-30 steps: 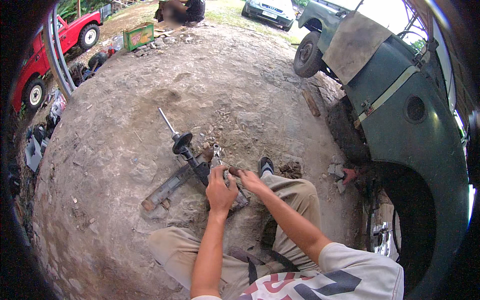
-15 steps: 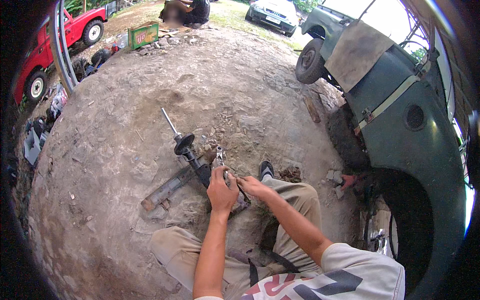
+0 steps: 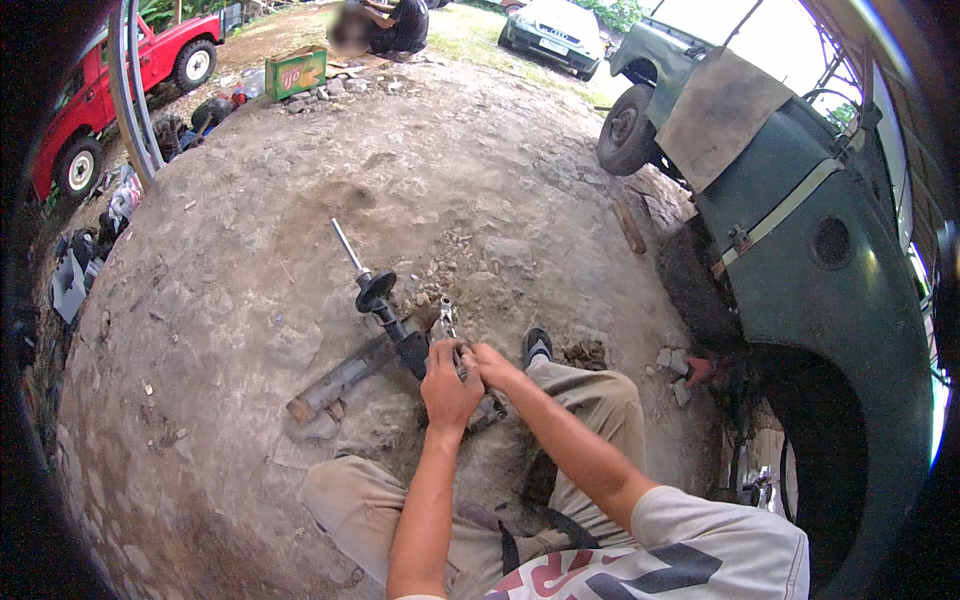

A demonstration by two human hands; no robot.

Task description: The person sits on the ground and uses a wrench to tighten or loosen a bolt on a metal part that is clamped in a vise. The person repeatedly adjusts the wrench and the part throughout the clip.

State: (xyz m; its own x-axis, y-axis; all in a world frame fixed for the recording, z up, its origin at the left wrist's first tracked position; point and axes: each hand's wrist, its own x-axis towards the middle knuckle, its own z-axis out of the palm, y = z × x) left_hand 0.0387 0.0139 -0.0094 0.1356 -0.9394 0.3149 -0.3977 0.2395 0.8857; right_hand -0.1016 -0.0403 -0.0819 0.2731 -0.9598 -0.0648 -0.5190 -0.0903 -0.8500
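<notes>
A shiny silver metal tool with a rounded tip point(image 3: 446, 312) points away from me out of my closed fingers; its exact kind is hard to make out. My left hand point(image 3: 450, 390) is wrapped round its near part. Against it, my right hand point(image 3: 490, 368) has its fingers closed at the same spot, and what they pinch is hidden. Just left of the tool, a black shock absorber strut point(image 3: 376, 293) with a thin silver rod slants across the ground. Its lower end runs behind my left hand. Under the strut lies a rusty metal bar point(image 3: 335, 388).
A dark green vehicle body point(image 3: 775, 225) stands close on my right. Far left are a red vehicle point(image 3: 130, 75) and a metal post point(image 3: 128, 100). A green crate point(image 3: 296, 73), a seated person point(image 3: 398, 25) and a white car point(image 3: 553, 35) are at the back.
My right hand has moved in closer against my left hand, its fingers now tighter together. The whole view has shifted slightly; the strut and bar lie as before.
</notes>
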